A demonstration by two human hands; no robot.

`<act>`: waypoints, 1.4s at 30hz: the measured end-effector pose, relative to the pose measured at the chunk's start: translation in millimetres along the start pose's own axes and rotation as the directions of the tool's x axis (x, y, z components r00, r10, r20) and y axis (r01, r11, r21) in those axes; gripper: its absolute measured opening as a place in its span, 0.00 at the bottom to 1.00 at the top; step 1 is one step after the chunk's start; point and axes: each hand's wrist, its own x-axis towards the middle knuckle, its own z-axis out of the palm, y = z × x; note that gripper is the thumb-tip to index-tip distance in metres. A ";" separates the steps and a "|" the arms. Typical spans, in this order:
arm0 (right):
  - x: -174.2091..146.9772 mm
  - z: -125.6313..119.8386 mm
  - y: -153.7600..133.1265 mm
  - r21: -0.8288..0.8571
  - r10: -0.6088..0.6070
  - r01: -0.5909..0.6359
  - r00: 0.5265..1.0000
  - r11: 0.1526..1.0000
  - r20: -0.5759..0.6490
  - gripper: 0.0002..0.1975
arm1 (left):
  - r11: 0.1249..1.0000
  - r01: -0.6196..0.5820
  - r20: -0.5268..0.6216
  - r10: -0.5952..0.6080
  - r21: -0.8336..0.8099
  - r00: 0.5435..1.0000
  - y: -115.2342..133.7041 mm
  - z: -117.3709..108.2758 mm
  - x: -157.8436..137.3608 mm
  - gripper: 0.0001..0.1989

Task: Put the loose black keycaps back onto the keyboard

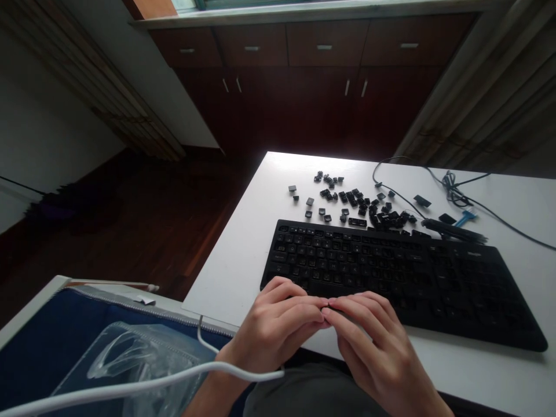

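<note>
My left hand [280, 321] and my right hand [376, 336] meet fingertip to fingertip over the near edge of a black keyboard [343, 263]. Both are closed in a pinch. A dark sliver shows between the fingertips, too small and covered to name. The keyboard lies on a white table [234, 255], its front edge partly hidden by my fingers. Behind it lies a scatter of loose black keycaps [351, 198], some upright, some turned over. A longer keycap [357, 222] rests right at the keyboard's back edge.
At the back right are a coiled black cable [454, 188], a dark brush-like thing [456, 230] and a small blue tool [466, 217]. On the left, a clear plastic bag [143, 353] lies on blue fabric [39, 341]. A white cord [174, 382] crosses in front.
</note>
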 end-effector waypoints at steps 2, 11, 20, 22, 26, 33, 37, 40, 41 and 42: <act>0.0 -0.1 0.6 -0.006 0.007 -0.007 1.000 1.000 -0.025 0.18 | 1.000 0.008 -0.024 -0.009 -0.011 1.000 1.8 1.0 2.4 0.10; -2.1 1.8 3.0 -0.141 0.134 -0.161 0.974 0.977 -0.184 0.20 | 0.993 0.066 -0.173 -0.048 0.102 0.984 -6.2 -3.6 9.7 0.20; 1.8 9.9 11.1 -0.253 0.228 -0.242 0.970 0.937 -0.083 0.18 | 0.773 0.391 -0.308 -0.263 0.500 0.914 -51.7 -32.6 -5.4 0.10; 0.9 10.8 12.1 -0.260 0.232 -0.244 0.970 0.934 -0.074 0.18 | 0.757 0.421 -0.309 -0.299 0.499 0.903 -56.0 -32.7 -6.6 0.09; 0.6 10.7 12.8 -0.265 0.234 -0.243 0.970 0.933 -0.067 0.18 | 0.769 0.434 -0.300 -0.324 0.469 0.897 -58.4 -33.2 -7.3 0.08; 3.4 8.5 15.9 -0.276 0.219 -0.220 0.975 0.936 -0.034 0.19 | 0.849 0.352 -0.366 -0.207 0.393 0.907 -39.1 -24.8 -5.2 0.14; 4.4 8.4 18.0 -0.288 0.208 -0.201 0.978 0.936 -0.009 0.20 | 0.891 0.143 -0.117 -0.101 0.432 0.988 -17.6 -4.5 4.4 0.21; 3.5 9.5 17.4 -0.300 0.209 -0.197 0.978 0.934 0.010 0.21 | 0.876 0.130 -0.059 -0.115 0.464 0.992 -10.4 7.2 9.9 0.22; 3.4 9.9 16.8 -0.302 0.211 -0.197 0.977 0.933 0.013 0.21 | 0.870 0.143 -0.066 -0.127 0.472 0.990 -10.0 9.3 10.6 0.21; 3.6 10.2 16.1 -0.304 0.212 -0.198 0.977 0.932 0.014 0.21 | 0.864 0.157 -0.075 -0.138 0.478 0.988 -10.2 10.7 10.7 0.21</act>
